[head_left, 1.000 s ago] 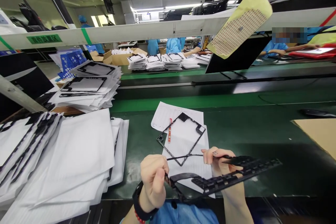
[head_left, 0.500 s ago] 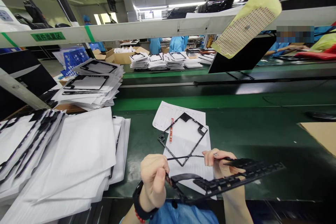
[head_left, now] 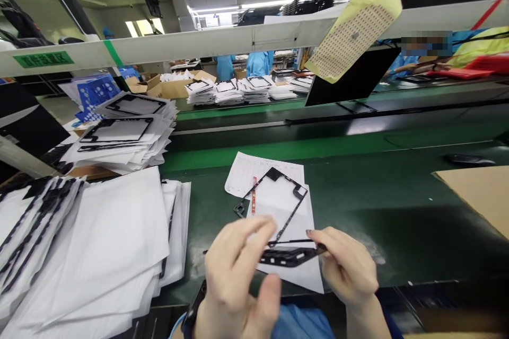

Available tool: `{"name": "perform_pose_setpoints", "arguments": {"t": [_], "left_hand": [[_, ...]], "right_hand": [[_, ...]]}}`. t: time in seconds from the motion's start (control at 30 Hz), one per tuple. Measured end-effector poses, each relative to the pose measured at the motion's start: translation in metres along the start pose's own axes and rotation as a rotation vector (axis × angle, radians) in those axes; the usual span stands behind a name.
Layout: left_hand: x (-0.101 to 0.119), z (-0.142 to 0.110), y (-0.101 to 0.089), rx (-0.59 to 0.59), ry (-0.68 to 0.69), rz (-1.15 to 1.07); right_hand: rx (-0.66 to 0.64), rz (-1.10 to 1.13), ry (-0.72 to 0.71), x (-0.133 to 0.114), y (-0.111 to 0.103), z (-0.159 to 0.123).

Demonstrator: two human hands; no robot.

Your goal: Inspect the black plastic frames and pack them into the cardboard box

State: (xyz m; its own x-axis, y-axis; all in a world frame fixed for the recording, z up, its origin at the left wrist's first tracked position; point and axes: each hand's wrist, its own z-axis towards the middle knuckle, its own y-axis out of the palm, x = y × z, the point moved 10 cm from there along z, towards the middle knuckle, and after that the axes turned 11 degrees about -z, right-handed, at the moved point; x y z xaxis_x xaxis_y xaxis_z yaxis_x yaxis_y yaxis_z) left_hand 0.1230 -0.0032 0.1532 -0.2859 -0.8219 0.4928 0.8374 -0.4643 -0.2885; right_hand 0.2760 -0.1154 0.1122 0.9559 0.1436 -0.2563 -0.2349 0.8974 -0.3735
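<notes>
My right hand (head_left: 348,267) is pinched on the right end of a thin black plastic frame (head_left: 288,254), held edge-on and nearly level just above the table's near edge. My left hand (head_left: 234,278) is raised beside the frame's left end, fingers spread apart and thumb out, and grips nothing. Just beyond lies a second black frame (head_left: 296,193), flat on white sheets (head_left: 278,204) on the green belt, with a small red pen (head_left: 254,196) beside it.
Stacks of white foam sheets with black frames (head_left: 91,243) fill the left side, with another stack (head_left: 123,135) behind. A brown cardboard sheet (head_left: 477,196) lies at the right. A yellow perforated sheet (head_left: 353,26) hangs from the overhead rail. People in blue work far back.
My left hand has let go of the frame and opened its fingers. The frame has turned from a long tilted strip towards the right into a short edge-on shape between my hands.
</notes>
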Motion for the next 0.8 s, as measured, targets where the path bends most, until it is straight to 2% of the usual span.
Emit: {"name": "perform_pose_setpoints", "arguments": {"t": [0.07, 0.23, 0.43, 0.6, 0.67, 0.73, 0.8], "left_hand": [[0.01, 0.003, 0.006, -0.066, 0.029, 0.031], [0.014, -0.005, -0.009, 0.122, 0.042, 0.118], [0.019, -0.009, -0.008, 0.172, 0.041, 0.181], [0.02, -0.001, -0.015, 0.274, 0.079, 0.146], [0.005, -0.004, -0.029, 0.347, 0.064, 0.057], [-0.028, -0.016, -0.054, 0.511, -0.061, -0.087], [-0.066, -0.034, -0.075, 0.679, -0.209, -0.221]], "right_hand": [[-0.022, -0.073, -0.079, -0.016, 0.002, 0.005], [-0.018, -0.105, -0.106, -0.025, -0.001, 0.003], [-0.031, -0.08, -0.098, -0.022, 0.001, -0.004], [-0.064, -0.073, -0.135, -0.03, 0.005, 0.009], [-0.073, -0.082, -0.145, -0.028, 0.002, 0.017], [-0.072, -0.058, -0.08, -0.015, -0.005, 0.023], [-0.072, 0.041, 0.045, 0.004, -0.012, 0.025]]}}
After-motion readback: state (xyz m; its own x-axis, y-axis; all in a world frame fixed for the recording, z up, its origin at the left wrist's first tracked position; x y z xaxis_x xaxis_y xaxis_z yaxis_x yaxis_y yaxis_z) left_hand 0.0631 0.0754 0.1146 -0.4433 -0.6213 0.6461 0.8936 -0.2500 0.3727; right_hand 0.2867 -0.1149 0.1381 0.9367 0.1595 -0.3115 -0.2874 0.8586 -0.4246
